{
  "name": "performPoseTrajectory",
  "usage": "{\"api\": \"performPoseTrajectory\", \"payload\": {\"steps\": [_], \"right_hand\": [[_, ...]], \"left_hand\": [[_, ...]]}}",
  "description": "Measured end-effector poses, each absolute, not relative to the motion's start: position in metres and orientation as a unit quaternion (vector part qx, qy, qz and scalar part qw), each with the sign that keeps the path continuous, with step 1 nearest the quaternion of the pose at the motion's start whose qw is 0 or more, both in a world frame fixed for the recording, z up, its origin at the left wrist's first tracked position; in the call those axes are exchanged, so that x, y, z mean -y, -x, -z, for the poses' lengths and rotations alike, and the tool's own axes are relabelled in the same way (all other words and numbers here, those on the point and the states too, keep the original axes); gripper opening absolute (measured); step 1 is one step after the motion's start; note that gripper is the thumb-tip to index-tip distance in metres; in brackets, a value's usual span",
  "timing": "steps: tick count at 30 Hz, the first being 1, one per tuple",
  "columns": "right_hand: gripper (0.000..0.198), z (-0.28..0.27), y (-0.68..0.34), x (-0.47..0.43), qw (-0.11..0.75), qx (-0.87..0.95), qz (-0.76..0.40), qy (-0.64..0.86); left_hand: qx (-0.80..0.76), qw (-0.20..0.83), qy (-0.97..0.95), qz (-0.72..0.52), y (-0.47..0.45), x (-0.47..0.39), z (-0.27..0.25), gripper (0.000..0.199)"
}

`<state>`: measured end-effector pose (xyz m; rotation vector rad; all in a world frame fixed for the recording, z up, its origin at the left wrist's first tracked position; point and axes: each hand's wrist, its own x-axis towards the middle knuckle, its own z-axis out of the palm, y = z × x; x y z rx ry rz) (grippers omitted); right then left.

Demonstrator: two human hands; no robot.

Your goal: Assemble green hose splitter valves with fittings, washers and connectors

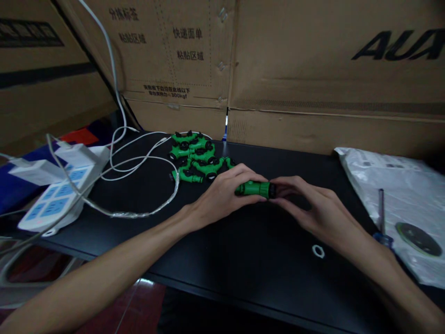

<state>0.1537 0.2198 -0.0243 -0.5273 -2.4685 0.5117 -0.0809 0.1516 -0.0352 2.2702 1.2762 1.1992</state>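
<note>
My left hand (231,192) is closed around a green plastic hose connector (252,188) above the black table, its fingers hiding the connector's left part. A ribbed collar and a black end (272,190) point to the right. My right hand (309,204) pinches that black end between thumb and fingers; whether the end is a separate piece, I cannot tell. Behind my left hand lies a pile of similar green connectors (201,153) with black parts, some of them branched. A small white ring (318,251) lies flat on the table below my right hand.
To the left, a white power strip (66,192) carries plugged-in chargers, with white cables (142,215) looping across the black table (243,260). At right, a screwdriver (382,218) and a dark round disc (418,239) rest on a plastic package (399,185). Cardboard (295,69) walls the back.
</note>
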Motion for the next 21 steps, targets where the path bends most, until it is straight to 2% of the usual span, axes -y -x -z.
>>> {"api": "performPoseTrajectory", "payload": {"steps": [10,15,21], "right_hand": [[0.018,0.0190,-0.1486,-0.2138,0.269,0.918,-0.180,0.229],[0.035,0.0198,-0.1501,-0.2158,0.293,0.920,-0.169,0.196],[0.035,0.0201,-0.1509,-0.2143,0.310,0.927,-0.134,0.163]], "left_hand": [[-0.439,0.144,-0.788,-0.408,0.0797,-0.1506,0.0373,0.032],[-0.438,0.145,-0.784,-0.415,0.0800,-0.1510,0.0359,0.032],[-0.453,0.162,-0.780,-0.401,0.0801,-0.1531,0.0379,0.041]]}}
